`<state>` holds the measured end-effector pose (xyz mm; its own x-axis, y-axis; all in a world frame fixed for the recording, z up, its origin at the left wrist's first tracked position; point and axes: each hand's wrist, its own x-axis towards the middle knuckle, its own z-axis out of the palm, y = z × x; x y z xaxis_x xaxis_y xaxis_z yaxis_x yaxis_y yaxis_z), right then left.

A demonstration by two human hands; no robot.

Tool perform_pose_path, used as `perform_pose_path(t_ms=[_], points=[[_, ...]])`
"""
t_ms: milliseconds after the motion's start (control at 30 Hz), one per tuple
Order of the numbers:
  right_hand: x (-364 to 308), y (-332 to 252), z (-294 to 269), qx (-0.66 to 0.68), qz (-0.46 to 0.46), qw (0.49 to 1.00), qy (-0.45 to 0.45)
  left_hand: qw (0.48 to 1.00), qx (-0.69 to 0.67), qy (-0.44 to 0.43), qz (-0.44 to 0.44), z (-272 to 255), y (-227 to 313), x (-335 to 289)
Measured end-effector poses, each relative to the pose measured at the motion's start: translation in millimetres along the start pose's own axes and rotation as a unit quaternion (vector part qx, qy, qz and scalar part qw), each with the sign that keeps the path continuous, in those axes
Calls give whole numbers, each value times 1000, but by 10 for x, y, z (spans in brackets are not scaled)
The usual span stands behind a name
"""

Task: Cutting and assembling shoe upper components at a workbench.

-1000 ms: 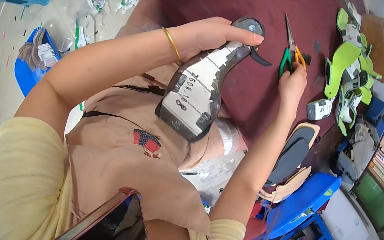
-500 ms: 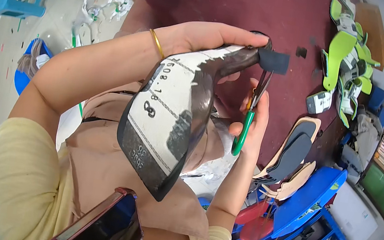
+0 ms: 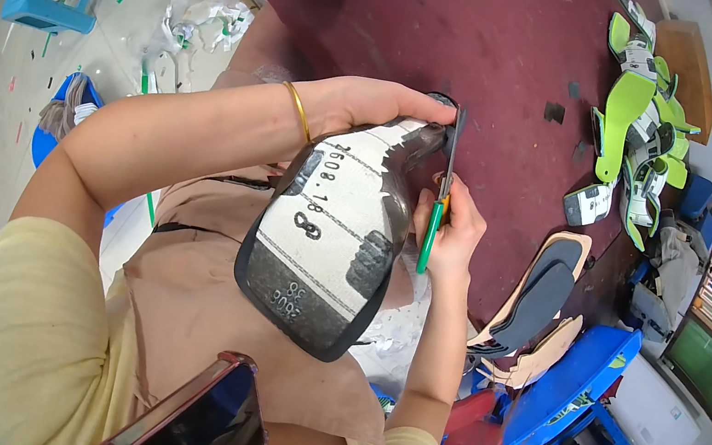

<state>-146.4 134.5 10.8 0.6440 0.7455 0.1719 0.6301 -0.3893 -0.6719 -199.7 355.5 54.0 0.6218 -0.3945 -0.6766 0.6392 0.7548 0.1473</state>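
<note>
You're holding the shoe last point(image 3: 334, 214) out in front of your apron point(image 3: 205, 292), its white-and-dark marked face showing upward. Its broad end is pointing back toward your body and a little to the left, its narrow end is pointing away and to the right, so the long axis is running on a steep slant from near-left to far-right. Your left hand point(image 3: 352, 103) is clamping the narrow end, thumb lying along the edge and pressing near the tip; the other fingers are hiding underneath. Your right hand point(image 3: 453, 224) is closing around the green-and-yellow handles of the scissors point(image 3: 430, 234), thumb and fingers wrapping them, while the blades are pointing away from you, right beside that narrow tip. Whether the blades are parting or meeting, I'm not able to tell, as they're showing edge-on. Beyond, the maroon work surface point(image 3: 495, 49) is spreading out, a dark scrap point(image 3: 554, 112) lying on it. Over to the right, lime-green shoe pieces point(image 3: 626, 116) are piling up, and nearer you, dark insoles point(image 3: 540, 294) are resting on a beige one.
</note>
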Motion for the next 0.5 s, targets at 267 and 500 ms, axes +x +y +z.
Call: perform_pose_path(t_ms=[267,500], points=[[151,-108,-109,16,28,999,6,999,21,-11,29,113,0,39],[100,156,-29,-83,-58,992,71,1000,16,-10,23,78,-61,61]])
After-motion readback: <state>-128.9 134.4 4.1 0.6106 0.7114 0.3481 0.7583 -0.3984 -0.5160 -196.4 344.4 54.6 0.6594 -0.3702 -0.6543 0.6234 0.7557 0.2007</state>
